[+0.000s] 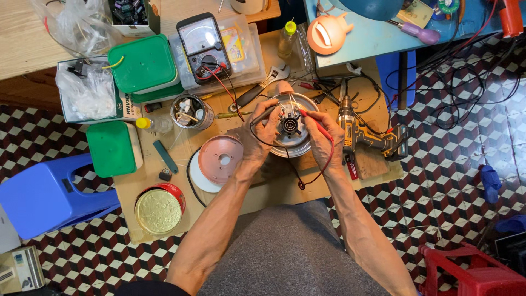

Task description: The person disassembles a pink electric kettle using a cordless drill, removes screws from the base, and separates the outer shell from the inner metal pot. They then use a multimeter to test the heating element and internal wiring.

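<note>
Two probes are held over a round metal motor housing [293, 134] that lies on the cardboard-covered surface [164, 211]. The left hand [262, 134] is closed around the black probe [267, 113], whose tip is pressed into the centre of the housing. The right hand [324, 140] is closed around the red probe [313, 121], pinched between thumb and fingers, with its tip set at the housing's upper middle. Red and black leads [222, 86] are seen running up from the hands to an analogue meter [204, 46], placed well above the left hand on a clear plastic box. A pink disc [221, 159] is lying just beside the left wrist. A yellow cordless drill [367, 131] is lying just to the right of the right hand. An adjustable wrench [262, 85] is resting just above the left hand. A red tin [160, 208] is set below and left of the left forearm.
</note>
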